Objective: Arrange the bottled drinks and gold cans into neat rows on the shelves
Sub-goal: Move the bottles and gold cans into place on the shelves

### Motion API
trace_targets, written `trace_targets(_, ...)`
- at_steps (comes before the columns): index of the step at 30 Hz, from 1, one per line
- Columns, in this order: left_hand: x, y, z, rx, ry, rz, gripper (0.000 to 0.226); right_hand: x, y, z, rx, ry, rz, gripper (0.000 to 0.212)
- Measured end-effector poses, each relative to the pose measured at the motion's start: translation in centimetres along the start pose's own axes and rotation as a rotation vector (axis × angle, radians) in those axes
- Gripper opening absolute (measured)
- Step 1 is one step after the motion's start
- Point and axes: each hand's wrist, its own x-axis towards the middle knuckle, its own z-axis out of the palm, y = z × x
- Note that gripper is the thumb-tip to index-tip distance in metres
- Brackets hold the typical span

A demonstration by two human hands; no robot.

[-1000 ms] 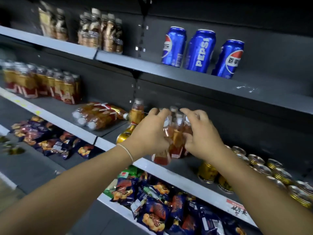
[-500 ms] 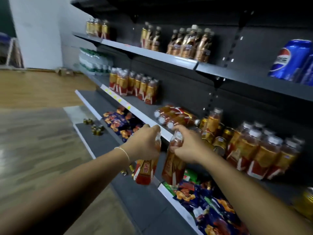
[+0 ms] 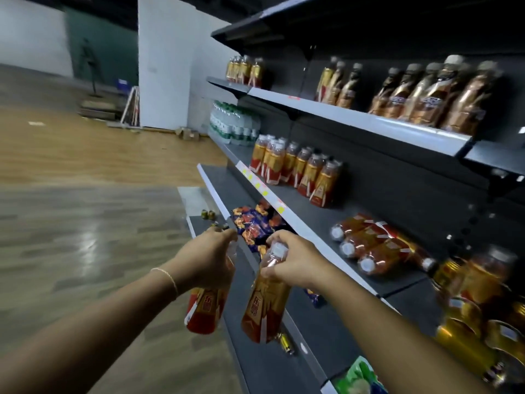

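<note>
Out past the front edge of the middle shelf (image 3: 309,214), the left hand (image 3: 210,260) and the right hand (image 3: 295,261) each clasp one red-and-gold bottle by the neck. The left bottle (image 3: 205,308) and the right bottle (image 3: 265,309) hang base-down over the lower shelf (image 3: 270,371), a hold that likely suits carrying two at once toward the upright row (image 3: 298,170) near the middle shelf's far end. Mid-shelf, the bottles lying on their sides (image 3: 369,247) and the blurred gold cans (image 3: 466,317) bunched at its near end look not yet lined up.
</note>
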Motion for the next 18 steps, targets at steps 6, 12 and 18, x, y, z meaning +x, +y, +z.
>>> trace_targets(6, 9.0, -1.9, 0.7, 0.028, -0.061, -0.035, 0.060, 9.7, 1.7, -1.8, 0.043, 0.016, -0.030, 0.064)
trace_targets(12, 19.1, -2.5, 1.3, 0.010, -0.003, -0.007, 0.053, 18.9, 4.7, -5.6, 0.134, 0.096, 0.000, 0.063)
trace_targets(18, 26.9, -2.0, 2.5, -0.025, 0.104, 0.067, 0.060, 24.8, 7.2, -9.9, 0.284, 0.253, 0.023, 0.056)
